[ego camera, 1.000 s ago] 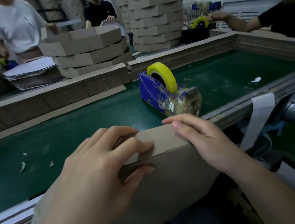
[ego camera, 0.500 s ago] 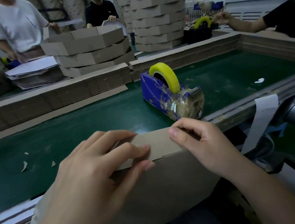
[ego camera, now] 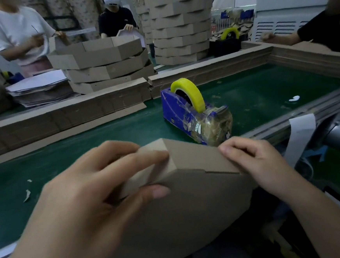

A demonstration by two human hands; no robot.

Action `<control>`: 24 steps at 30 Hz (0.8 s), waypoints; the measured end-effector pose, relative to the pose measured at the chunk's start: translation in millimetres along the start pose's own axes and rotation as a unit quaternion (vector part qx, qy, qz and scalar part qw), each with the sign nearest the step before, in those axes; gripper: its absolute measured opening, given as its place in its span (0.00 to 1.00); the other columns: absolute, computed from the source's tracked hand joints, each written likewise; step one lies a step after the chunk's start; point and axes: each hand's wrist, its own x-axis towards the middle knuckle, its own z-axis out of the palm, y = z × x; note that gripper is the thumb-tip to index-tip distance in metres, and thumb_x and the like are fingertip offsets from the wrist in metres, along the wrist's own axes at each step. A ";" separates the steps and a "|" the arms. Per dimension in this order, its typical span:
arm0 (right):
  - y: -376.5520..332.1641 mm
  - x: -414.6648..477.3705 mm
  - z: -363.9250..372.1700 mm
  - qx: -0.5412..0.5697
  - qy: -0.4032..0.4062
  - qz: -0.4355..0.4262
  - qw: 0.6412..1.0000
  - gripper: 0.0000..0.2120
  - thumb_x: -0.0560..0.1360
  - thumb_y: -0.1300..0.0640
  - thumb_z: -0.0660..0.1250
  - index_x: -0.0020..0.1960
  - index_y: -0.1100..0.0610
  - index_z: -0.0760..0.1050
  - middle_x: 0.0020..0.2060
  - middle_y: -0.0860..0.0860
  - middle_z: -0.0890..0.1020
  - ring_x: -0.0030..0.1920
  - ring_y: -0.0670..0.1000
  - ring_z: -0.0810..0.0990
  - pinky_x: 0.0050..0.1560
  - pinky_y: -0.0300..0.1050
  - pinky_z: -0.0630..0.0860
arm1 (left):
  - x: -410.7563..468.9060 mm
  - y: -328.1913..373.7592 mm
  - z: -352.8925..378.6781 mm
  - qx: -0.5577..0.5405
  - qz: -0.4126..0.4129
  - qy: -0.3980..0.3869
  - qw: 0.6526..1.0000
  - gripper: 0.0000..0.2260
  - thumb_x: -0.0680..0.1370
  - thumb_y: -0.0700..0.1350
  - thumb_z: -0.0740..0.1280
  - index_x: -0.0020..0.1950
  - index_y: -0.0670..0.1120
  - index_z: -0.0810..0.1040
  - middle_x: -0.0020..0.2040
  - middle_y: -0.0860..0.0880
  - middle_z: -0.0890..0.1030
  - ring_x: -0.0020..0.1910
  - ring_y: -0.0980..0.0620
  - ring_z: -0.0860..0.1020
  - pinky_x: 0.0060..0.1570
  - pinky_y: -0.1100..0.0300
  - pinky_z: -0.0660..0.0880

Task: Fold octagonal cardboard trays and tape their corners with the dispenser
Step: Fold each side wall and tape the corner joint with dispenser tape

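I see the cardboard tray (ego camera: 191, 198) tilted at the desk's (ego camera: 84, 139) near edge, its long axis left to right and its folded corner pointing far toward the tape dispenser (ego camera: 184, 111). My left hand (ego camera: 85, 196) grips the left flap, fingers (ego camera: 139, 159) against thumb. My right hand (ego camera: 257, 162) pinches the right flap's top edge.

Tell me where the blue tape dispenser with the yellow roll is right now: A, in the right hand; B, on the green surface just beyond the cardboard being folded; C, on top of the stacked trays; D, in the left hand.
B: the tape dispenser stands on the green surface beyond the cardboard tray, which the left hand and the right hand both grip.
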 end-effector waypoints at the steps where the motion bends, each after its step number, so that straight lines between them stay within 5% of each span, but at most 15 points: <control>1: -0.6 1.2 -2.9 0.006 0.009 -0.009 1.000 0.12 0.74 0.45 0.69 0.40 0.52 0.81 0.37 0.49 0.82 0.40 0.43 0.79 0.40 0.30 0.70 | -2.5 -4.4 -1.1 -0.017 -0.002 0.007 1.000 0.17 0.74 0.66 0.63 0.61 0.67 0.77 0.58 0.57 0.78 0.53 0.57 0.79 0.45 0.56 0.76; 4: -4.5 5.4 -5.0 0.007 0.019 -0.043 0.999 0.11 0.72 0.45 0.66 0.40 0.52 0.80 0.37 0.51 0.80 0.40 0.49 0.77 0.41 0.32 0.70 | -12.7 -13.8 6.2 -0.063 -0.007 0.030 0.998 0.18 0.74 0.62 0.64 0.64 0.62 0.77 0.59 0.54 0.78 0.56 0.55 0.78 0.49 0.61 0.74; 8: -7.5 8.5 5.3 -0.012 0.010 -0.050 0.999 0.08 0.73 0.48 0.65 0.39 0.49 0.78 0.32 0.45 0.78 0.36 0.44 0.75 0.38 0.32 0.69 | -29.2 -22.3 19.1 -0.111 -0.029 0.038 0.993 0.18 0.74 0.56 0.65 0.63 0.58 0.79 0.58 0.50 0.77 0.56 0.55 0.77 0.50 0.70 0.71; 16: -13.3 7.3 32.3 -0.028 -0.004 -0.061 0.998 0.13 0.70 0.41 0.66 0.39 0.50 0.77 0.31 0.44 0.77 0.34 0.42 0.74 0.35 0.36 0.69 | 4.8 -2.8 19.3 0.061 0.044 -0.058 0.996 0.16 0.76 0.59 0.60 0.59 0.60 0.81 0.55 0.54 0.79 0.51 0.50 0.79 0.45 0.50 0.77; 21: -18.5 8.3 31.2 -0.028 -0.010 -0.058 0.998 0.10 0.71 0.46 0.67 0.41 0.52 0.79 0.35 0.48 0.80 0.37 0.46 0.77 0.39 0.39 0.72 | 17.9 6.1 23.4 0.085 0.063 -0.087 0.991 0.15 0.76 0.59 0.60 0.58 0.61 0.82 0.53 0.55 0.80 0.46 0.50 0.79 0.35 0.58 0.75; 24: -14.5 7.7 31.0 -0.026 -0.025 -0.059 0.998 0.10 0.72 0.47 0.66 0.42 0.53 0.78 0.33 0.46 0.78 0.35 0.42 0.76 0.37 0.36 0.70 | 17.1 1.7 26.4 0.083 0.069 -0.086 0.990 0.15 0.77 0.59 0.60 0.59 0.61 0.81 0.53 0.55 0.80 0.48 0.50 0.80 0.35 0.54 0.78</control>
